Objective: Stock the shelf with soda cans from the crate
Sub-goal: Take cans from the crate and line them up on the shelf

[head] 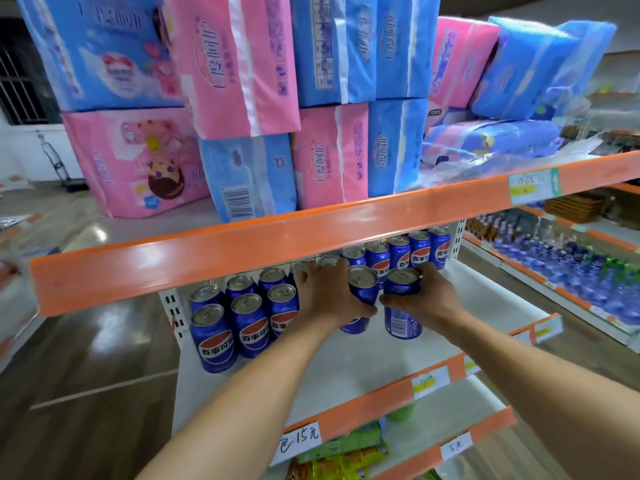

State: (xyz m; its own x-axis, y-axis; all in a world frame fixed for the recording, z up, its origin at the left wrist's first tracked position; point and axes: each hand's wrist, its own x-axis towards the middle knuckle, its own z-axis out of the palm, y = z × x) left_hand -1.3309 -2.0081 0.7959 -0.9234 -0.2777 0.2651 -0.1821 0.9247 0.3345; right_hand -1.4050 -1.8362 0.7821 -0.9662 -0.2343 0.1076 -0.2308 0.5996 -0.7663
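Observation:
Blue soda cans stand in rows on the white middle shelf (346, 358), under the orange shelf edge. My left hand (329, 296) grips one blue can (362, 289) from its left side. My right hand (426, 299) grips a second blue can (401, 317) just to the right of it. Both cans are upright and sit at the front of the rows. To the left stands a block of several cans (242, 317) with red and white logos. More cans (412, 251) line the back right. The crate is out of view.
An orange shelf rail (311, 237) hangs low over the cans. Pink and blue tissue packs (242, 81) fill the shelf above. Snack bags (346, 455) lie on the lower shelves behind price tags. Another shelf unit with blue bottles (571, 268) stands to the right.

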